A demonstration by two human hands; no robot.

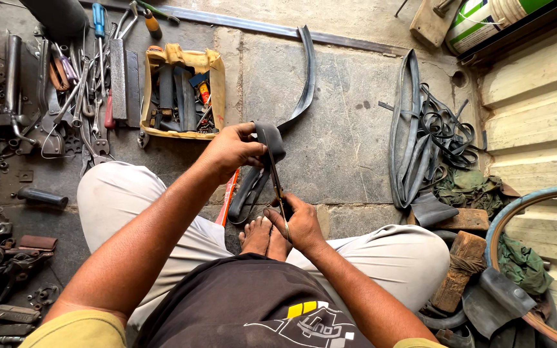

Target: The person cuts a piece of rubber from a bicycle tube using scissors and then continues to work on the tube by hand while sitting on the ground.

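Note:
I sit cross-legged on a stone floor. My left hand [232, 149] grips a folded strip of black rubber inner tube [269, 138], whose long tail [304, 77] curves away across the floor. My right hand [299, 223] holds a pair of scissors [276, 183] by the handles, blades pointing up into the rubber fold. Another loop of black rubber [247, 193] hangs below the left hand, above my bare feet [262, 235].
An open yellow box of tools [183, 90] lies ahead. Screwdrivers, wrenches and metal parts [66, 84] cover the floor at left. Coiled black tubes [420, 142] lie at right, with wooden blocks [459, 270], a wheel rim [517, 212] and a step.

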